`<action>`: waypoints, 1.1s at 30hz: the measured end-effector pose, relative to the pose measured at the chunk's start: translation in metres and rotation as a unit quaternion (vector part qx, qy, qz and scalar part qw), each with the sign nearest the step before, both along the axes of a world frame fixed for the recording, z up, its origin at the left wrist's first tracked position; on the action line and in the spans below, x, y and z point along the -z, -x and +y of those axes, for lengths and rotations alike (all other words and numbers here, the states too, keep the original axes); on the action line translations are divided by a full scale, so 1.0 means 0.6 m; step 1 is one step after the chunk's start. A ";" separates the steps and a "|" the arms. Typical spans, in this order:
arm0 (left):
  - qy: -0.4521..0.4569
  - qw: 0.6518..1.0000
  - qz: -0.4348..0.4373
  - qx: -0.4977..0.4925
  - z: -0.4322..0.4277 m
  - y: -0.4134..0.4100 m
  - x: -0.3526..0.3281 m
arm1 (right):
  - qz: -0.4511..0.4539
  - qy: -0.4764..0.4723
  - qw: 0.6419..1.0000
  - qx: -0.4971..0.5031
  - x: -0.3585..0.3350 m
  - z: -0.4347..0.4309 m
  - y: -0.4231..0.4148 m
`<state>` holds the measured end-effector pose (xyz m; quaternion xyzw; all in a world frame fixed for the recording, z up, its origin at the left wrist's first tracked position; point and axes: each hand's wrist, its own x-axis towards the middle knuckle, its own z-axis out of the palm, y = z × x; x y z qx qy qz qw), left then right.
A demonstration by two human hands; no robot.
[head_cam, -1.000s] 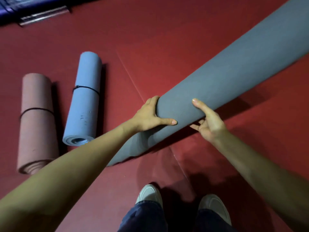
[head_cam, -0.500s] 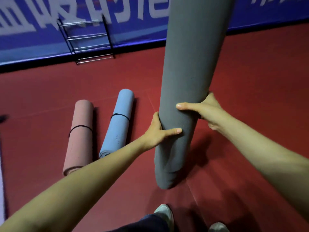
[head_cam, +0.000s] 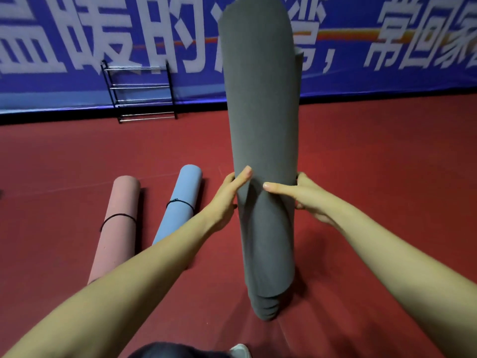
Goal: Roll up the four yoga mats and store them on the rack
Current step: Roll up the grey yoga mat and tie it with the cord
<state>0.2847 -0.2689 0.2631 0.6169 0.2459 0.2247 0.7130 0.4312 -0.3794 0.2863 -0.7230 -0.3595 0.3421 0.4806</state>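
A rolled grey yoga mat (head_cam: 260, 120) stands upright in front of me, its lower end on the red floor with the inner layers telescoped out. My left hand (head_cam: 227, 197) grips its left side and my right hand (head_cam: 302, 195) grips its right side, thumbs across the front. A rolled pink mat (head_cam: 117, 228) and a rolled blue mat (head_cam: 178, 205), each tied with a black cord, lie side by side on the floor to the left. The black metal rack (head_cam: 140, 93) stands empty against the far wall.
A blue banner with large white characters (head_cam: 387, 47) covers the wall behind the rack. The red floor (head_cam: 387, 177) stretches open to the right. The toe of my white shoe (head_cam: 241, 351) shows at the bottom edge.
The grey mat has swung from a slant lying across the floor to standing upright on its end. Both hands stayed on it, and my view rose toward the wall and rack.
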 end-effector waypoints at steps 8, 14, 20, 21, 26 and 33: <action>-0.023 0.992 -0.125 -0.013 -0.013 -0.011 -0.111 | 0.008 -0.089 0.996 0.009 -0.074 -0.021 0.014; -0.074 0.985 -0.157 0.000 -0.035 -0.008 -0.184 | -0.014 -0.180 0.983 0.029 -0.157 -0.040 0.031; -0.119 0.975 -0.187 -0.006 -0.051 -0.003 -0.257 | -0.062 -0.198 0.978 0.012 -0.230 -0.062 0.034; -0.126 0.974 -0.189 -0.007 -0.055 -0.002 -0.270 | -0.073 -0.204 0.976 0.011 -0.241 -0.067 0.034; -0.142 0.968 -0.195 -0.068 -0.082 -0.002 -0.333 | -0.180 -0.184 0.966 -0.015 -0.284 -0.084 0.036; -0.122 0.976 -0.138 -0.118 -0.085 -0.009 -0.369 | -0.260 -0.151 0.954 -0.025 -0.326 -0.088 0.046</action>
